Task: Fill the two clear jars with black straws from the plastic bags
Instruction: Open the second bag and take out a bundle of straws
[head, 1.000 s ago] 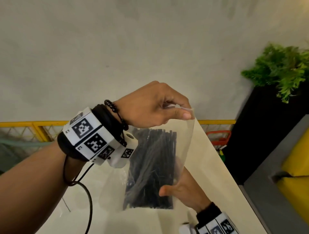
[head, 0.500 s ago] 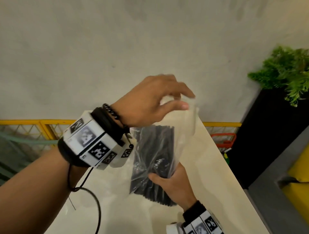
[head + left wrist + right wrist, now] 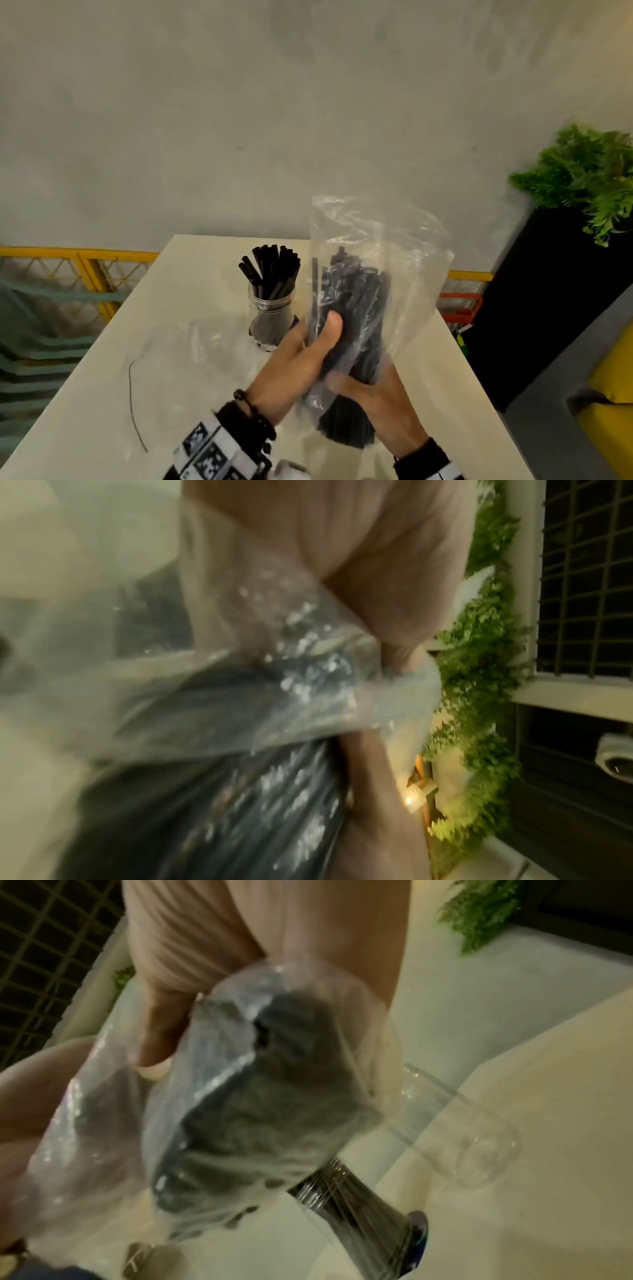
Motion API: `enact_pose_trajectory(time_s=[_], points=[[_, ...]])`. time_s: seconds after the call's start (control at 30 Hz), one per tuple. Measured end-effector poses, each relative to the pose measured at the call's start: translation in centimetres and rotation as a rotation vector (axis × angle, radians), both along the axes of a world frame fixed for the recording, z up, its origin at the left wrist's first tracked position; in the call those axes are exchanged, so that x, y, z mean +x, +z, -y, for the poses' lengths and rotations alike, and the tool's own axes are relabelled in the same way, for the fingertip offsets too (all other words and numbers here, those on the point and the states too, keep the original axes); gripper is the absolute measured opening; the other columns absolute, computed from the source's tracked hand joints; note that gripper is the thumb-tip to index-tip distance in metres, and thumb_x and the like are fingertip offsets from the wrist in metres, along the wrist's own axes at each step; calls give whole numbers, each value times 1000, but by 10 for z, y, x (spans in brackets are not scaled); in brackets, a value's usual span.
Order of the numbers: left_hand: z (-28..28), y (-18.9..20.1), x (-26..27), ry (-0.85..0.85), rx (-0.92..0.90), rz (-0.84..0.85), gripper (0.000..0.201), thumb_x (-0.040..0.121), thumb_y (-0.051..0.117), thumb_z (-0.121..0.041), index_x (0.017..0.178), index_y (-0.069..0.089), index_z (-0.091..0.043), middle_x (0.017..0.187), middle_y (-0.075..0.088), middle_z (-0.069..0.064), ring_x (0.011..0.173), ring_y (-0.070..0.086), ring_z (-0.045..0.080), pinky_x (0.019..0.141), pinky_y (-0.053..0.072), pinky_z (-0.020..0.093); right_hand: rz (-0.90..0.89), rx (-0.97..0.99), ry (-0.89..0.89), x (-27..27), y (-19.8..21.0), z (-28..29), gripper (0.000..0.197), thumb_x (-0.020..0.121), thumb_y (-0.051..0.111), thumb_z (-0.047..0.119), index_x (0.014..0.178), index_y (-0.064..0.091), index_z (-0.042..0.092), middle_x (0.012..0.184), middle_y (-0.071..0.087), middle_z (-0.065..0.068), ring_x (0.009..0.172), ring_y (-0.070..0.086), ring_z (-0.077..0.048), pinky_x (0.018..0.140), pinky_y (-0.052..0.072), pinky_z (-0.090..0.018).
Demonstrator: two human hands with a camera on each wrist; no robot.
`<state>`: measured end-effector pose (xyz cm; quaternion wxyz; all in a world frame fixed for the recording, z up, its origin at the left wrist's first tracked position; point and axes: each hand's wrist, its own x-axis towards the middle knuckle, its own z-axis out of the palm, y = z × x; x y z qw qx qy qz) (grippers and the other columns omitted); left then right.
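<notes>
A clear plastic bag (image 3: 383, 260) holding a bundle of black straws (image 3: 356, 308) stands upright in the air over the table, its top loose and open. My left hand (image 3: 313, 351) grips the bag round its middle, thumb across the front. My right hand (image 3: 376, 397) grips the bundle's lower end from the right. Just behind and left of them stands a clear jar (image 3: 272, 310) filled with black straws. The right wrist view shows the bag (image 3: 260, 1110), that jar (image 3: 359, 1199) and a second, empty clear jar (image 3: 479, 1145) beyond it. The left wrist view is blurred, with the bag (image 3: 240, 777) close up.
An empty clear plastic bag (image 3: 191, 346) lies flat on the cream table (image 3: 102, 394), with a thin dark string (image 3: 132, 404) to its left. A yellow railing (image 3: 85, 260) runs beyond the far edge. At right stand a black planter with a green plant (image 3: 582, 178) and a yellow seat (image 3: 613, 383).
My left hand has let go of the bag's top and dropped to grip its middle. The bag has come down lower, and the filled jar now shows.
</notes>
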<state>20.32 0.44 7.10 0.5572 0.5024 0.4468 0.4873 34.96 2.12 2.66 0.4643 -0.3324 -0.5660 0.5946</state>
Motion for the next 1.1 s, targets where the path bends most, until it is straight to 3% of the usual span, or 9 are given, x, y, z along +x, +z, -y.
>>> enact_pose_trajectory(time_s=[0.17, 0.27, 0.43, 0.63, 0.77, 0.87, 0.93, 1.0, 1.1], points=[[0, -12, 13, 54, 30, -4, 52, 85, 34, -71, 130, 52, -50, 128, 67, -25, 121, 59, -9, 107, 46, 21, -66, -44, 20, -6, 9, 5, 65, 64, 81, 1, 124, 60, 17, 113, 77, 0, 107, 71, -14, 81, 56, -19], [-2, -9, 7, 26, 88, 11, 35, 90, 35, -61, 122, 48, -56, 120, 65, -38, 117, 57, -18, 96, 47, 8, -26, -25, -37, -3, 11, 5, 56, 68, 81, -3, 118, 67, 15, 112, 77, -5, 107, 71, -20, 85, 58, -27], [-8, -5, 2, 330, 207, 108, 33, 94, 55, -35, 116, 57, -10, 111, 67, 22, 99, 72, 22, 84, 62, 32, -11, -45, -32, -7, 13, 6, 52, 73, 81, -1, 120, 66, 15, 113, 76, -9, 107, 71, -26, 90, 57, -38], [-6, -19, -9, 594, 384, -83, 19, 85, 76, -35, 94, 66, -21, 75, 66, 11, 76, 66, 34, 76, 57, 45, -138, -166, -95, -8, 8, 1, 52, 57, 88, 13, 106, 73, 23, 107, 77, -10, 100, 73, -29, 89, 55, -45], [6, -28, -11, 392, 458, -146, 18, 83, 80, -23, 74, 67, -15, 87, 72, 8, 81, 72, 16, 71, 57, 20, -274, -224, -63, -7, 3, -3, 61, 48, 95, 23, 105, 75, 18, 111, 73, -23, 103, 70, -42, 92, 53, -55], [11, -23, -23, 129, 349, -166, 20, 81, 70, -35, 68, 65, -20, 89, 67, -4, 88, 67, 13, 78, 54, 20, -316, -235, -48, -3, 2, -3, 64, 47, 96, 27, 106, 73, 16, 112, 72, -25, 103, 69, -43, 92, 53, -56], [10, -17, -28, 120, 201, -72, 44, 88, 64, -51, 63, 65, -15, 79, 67, 2, 81, 67, 18, 85, 54, 24, -231, -199, -40, -3, 3, -1, 62, 49, 95, 29, 106, 73, 17, 113, 72, -24, 107, 67, -43, 99, 48, -60], [4, -16, -29, 184, 124, -108, 65, 85, 59, -70, 65, 62, -8, 73, 62, 2, 74, 60, 18, 83, 50, 30, -159, -173, -27, -3, 6, 3, 53, 57, 91, 24, 106, 73, 20, 113, 73, -19, 109, 68, -38, 98, 50, -55], [1, -14, -25, 147, 116, -288, 53, 74, 68, -71, 78, 70, -18, 70, 70, -14, 68, 65, 3, 70, 49, 13, -73, -142, 62, -5, 6, 5, 55, 72, 82, 10, 124, 64, 16, 120, 73, -12, 114, 67, -28, 94, 53, -40]])
